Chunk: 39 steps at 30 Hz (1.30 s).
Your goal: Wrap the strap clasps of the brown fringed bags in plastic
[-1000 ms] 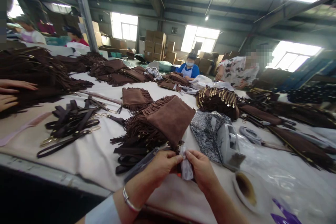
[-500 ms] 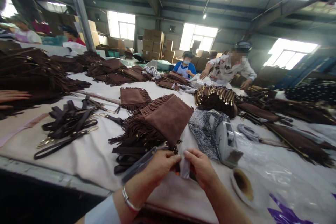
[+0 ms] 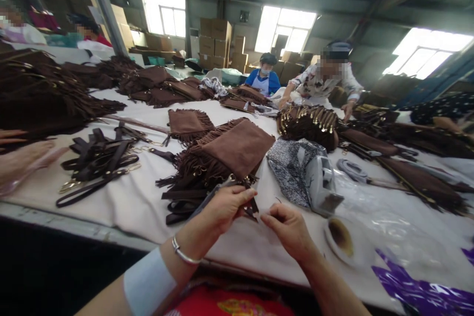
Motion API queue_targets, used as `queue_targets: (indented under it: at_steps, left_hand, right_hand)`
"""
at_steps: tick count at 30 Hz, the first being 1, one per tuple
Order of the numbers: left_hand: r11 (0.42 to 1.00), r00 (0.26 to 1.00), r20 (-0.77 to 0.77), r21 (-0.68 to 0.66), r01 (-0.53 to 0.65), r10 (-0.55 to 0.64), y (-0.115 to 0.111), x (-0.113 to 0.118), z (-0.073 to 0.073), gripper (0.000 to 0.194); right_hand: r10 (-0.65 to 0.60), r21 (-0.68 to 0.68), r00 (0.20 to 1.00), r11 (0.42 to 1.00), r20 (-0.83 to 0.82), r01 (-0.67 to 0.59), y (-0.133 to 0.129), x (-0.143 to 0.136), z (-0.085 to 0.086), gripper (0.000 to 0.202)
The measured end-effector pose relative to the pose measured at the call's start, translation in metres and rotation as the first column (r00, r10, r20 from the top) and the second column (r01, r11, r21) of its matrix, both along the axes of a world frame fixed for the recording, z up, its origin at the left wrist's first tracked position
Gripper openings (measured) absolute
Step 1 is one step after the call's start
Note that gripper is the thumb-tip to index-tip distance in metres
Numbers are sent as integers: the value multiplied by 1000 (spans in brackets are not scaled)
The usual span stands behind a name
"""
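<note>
My left hand (image 3: 231,205) is closed, its thumb and fingertips pinching a short dark brown strap (image 3: 253,203) with a metal tip. Beside it, my right hand (image 3: 287,229) is closed in a pinch just right of the metal tip. A pale wisp shows at its fingertips, too faint to name. Just beyond my hands lies a pile of brown fringed suede bags (image 3: 239,148). Dark wrist straps (image 3: 185,202) stick out from under the pile on its near left side.
More dark straps with gold clasps (image 3: 99,163) lie to the left, near another person's hand (image 3: 25,158). On the right are a grey tape dispenser (image 3: 321,185), a roll with a cardboard core (image 3: 342,237), clear plastic and purple-printed film (image 3: 411,281). Co-workers stand across the table (image 3: 148,207).
The clear plastic strip that hung between my hands no longer shows there; the strap's metal tip is now visible. Another person's hand at the left has moved nearer over the table.
</note>
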<state>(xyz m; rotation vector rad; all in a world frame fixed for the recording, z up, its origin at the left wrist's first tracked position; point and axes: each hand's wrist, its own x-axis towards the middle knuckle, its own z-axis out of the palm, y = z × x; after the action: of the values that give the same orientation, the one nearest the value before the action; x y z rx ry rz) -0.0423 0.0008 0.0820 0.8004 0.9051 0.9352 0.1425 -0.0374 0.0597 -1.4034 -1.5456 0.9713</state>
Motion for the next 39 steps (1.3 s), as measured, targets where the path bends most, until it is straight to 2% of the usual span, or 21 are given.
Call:
queue_targets:
  at_steps: [6, 14, 23, 29, 35, 39]
  left_hand:
    - [997, 998, 30, 47, -58, 56, 0, 5, -9, 37]
    - [985, 990, -42, 117, -128, 134, -1, 9, -22, 39]
    - [986, 991, -14, 99, -133, 135, -4, 12, -15, 36]
    - [985, 990, -28, 101, -138, 141, -5, 10, -19, 32]
    - [984, 989, -37, 112, -137, 142, -5, 10, -14, 31]
    - [983, 987, -54, 114, -145, 152, -6, 10, -13, 30]
  right_hand:
    - [27, 29, 1000, 999, 9, -27, -7, -1, 0, 21]
    - [45, 24, 999, 999, -23, -44, -10, -2, 0, 20]
    - [16, -18, 1000, 1000, -27, -17, -9, -3, -4, 22]
    - [-35, -105, 992, 994, -121, 23, -12, -5, -9, 28]
    - [4, 6, 1000, 1000, -20, -4, -13, -8, -4, 23]
    - [-2, 5, 1000, 1000, -13, 2, -12, -8, -3, 23]
